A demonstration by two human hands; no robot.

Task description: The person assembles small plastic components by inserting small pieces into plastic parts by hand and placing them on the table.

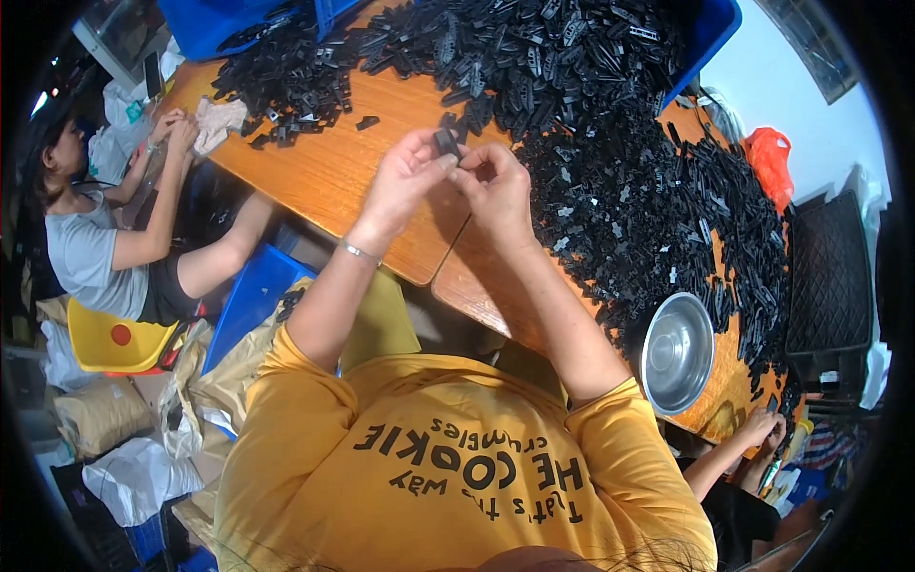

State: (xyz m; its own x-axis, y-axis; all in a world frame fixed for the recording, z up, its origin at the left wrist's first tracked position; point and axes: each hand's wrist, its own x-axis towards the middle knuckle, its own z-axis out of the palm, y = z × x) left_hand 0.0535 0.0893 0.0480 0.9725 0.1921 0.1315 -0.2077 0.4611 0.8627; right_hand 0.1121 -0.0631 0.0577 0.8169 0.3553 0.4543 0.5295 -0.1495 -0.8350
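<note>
A small black plastic part (445,144) is pinched upright between the thumb and fingers of my left hand (410,177), above the wooden table (329,172). My right hand (500,186) is closed beside it, thumb and forefinger pressed together at the part's lower end. Whether those right fingertips hold a second small piece, I cannot make out. Just beyond my hands lies a big heap of long black plastic pieces (515,62). To the right of my right hand spreads a pile of smaller black pieces (610,205).
Blue bins (195,29) stand at the table's far side. A round metal bowl (678,353) sits at the right edge, and a red plastic bag (768,164) lies farther back. One person (105,234) works at the left; another person's hands (762,429) show at the lower right.
</note>
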